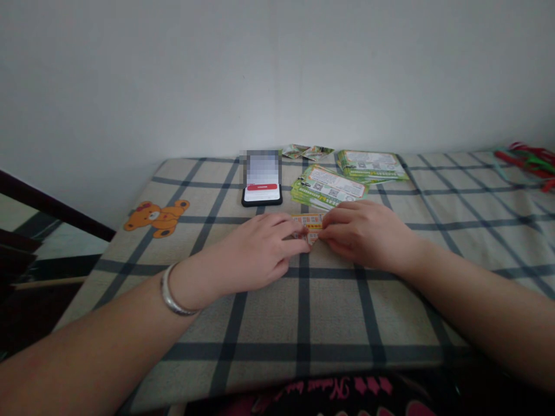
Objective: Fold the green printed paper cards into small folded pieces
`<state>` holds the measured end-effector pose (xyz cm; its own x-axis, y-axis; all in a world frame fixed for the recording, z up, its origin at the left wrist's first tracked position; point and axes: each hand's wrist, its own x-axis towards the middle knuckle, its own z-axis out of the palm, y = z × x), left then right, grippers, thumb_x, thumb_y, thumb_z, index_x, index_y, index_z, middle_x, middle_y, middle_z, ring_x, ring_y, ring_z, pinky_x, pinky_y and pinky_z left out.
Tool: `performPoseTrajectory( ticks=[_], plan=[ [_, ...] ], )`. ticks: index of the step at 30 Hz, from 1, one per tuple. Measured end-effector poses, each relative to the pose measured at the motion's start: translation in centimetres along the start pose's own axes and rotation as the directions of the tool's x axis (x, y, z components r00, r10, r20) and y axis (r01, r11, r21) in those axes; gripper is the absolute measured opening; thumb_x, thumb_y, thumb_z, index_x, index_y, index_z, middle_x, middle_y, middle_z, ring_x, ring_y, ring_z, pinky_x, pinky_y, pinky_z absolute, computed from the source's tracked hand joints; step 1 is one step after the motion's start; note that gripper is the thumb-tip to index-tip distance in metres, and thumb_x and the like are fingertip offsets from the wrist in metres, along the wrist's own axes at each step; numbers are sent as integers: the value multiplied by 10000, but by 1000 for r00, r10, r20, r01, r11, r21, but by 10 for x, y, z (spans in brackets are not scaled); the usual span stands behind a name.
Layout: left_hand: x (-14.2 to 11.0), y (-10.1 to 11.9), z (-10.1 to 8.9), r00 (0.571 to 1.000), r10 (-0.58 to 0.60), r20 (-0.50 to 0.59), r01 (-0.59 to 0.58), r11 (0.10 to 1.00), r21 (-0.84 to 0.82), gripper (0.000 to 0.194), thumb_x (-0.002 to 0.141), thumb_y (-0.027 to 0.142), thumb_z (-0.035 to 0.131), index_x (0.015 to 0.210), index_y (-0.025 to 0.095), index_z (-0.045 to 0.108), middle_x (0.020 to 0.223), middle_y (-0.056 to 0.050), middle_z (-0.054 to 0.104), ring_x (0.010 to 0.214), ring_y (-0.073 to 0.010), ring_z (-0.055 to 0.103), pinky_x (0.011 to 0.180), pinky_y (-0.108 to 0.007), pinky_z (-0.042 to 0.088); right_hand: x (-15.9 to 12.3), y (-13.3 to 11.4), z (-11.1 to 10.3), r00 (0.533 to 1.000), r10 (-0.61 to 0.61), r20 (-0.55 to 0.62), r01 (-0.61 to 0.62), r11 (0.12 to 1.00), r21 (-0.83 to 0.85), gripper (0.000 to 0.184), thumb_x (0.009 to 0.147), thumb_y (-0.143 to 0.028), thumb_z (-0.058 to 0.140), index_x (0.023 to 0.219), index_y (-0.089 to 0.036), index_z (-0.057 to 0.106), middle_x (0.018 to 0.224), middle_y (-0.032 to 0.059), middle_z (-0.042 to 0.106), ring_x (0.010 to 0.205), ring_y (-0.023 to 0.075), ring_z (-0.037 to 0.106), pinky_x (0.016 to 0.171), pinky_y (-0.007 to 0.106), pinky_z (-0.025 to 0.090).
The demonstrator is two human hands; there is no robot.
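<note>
A small printed card point(307, 222) in orange, yellow and white, marked off in boxes, is held between my hands at the middle of the table. My left hand point(269, 248), with a silver bangle point(172, 294) on the wrist, has its fingers closed on the card's left and lower part. The fingers of my right hand point(366, 234) pinch the right edge. Both hands hide much of the card. Just beyond my right hand lies a fanned stack of green and white printed cards point(332, 186).
Behind my left hand lies a phone point(261, 179) with a lit, partly blurred screen. A second stack of green cards point(373, 164) and folded paper pieces point(307, 152) lie near the wall point(217, 75). A bear cutout point(158, 218) is at left, red and green strips point(531, 162) at far right.
</note>
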<state>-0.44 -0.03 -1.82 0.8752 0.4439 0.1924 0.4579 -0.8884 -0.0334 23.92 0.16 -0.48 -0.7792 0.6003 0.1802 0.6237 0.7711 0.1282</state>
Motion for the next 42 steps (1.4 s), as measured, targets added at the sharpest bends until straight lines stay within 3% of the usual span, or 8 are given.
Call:
performPoseTrajectory(
  ticks=[6,12,21,25,35,42],
  plan=[
    [0,1,-5,999,-13,34,13,1000,-1,299,867,184,538,1139,264,632,1240,-75,578,1178,-283,495,995,-484,428,-2,7,-3,995,96,15,-95,995,-42,162,870,-219,553,830,-179,705,856,38,682,773,180,607,669,301,388],
    [0,-1,-13,997,-55,62,57,998,-29,311,898,194,478,1133,319,639,1161,-11,631,1054,-237,559,937,-456,460,-3,10,-3,993,110,32,-107,992,-64,186,872,-210,527,802,-173,696,839,44,669,772,179,600,649,297,371],
    [-1,-5,-17,997,-60,47,58,997,53,270,911,215,459,1103,217,648,1066,-24,690,991,-218,591,920,-405,453,-5,8,-3,991,127,53,-123,990,-72,172,865,-201,533,790,-182,687,843,37,666,775,181,598,651,301,375],
    [-1,-5,-19,989,-134,64,125,983,131,259,917,240,450,1042,203,674,953,-33,695,907,-220,606,861,-411,472,-6,9,-2,990,129,54,-126,990,-62,181,872,-206,527,830,-188,702,892,45,675,825,193,617,678,308,404],
    [1,-9,-14,960,-274,55,260,949,176,254,875,194,473,985,182,702,982,-73,675,943,-248,625,818,-417,519,-4,9,1,998,64,-1,-64,995,-80,193,892,-205,508,944,-171,691,1024,60,693,934,229,624,731,340,467],
    [4,6,-11,925,-379,13,369,909,196,205,876,231,471,915,142,651,937,-87,635,900,-260,598,786,-427,518,-1,14,10,996,42,-74,-47,997,-63,275,949,-347,487,994,-153,676,1052,87,699,982,246,623,770,361,489]
  ],
)
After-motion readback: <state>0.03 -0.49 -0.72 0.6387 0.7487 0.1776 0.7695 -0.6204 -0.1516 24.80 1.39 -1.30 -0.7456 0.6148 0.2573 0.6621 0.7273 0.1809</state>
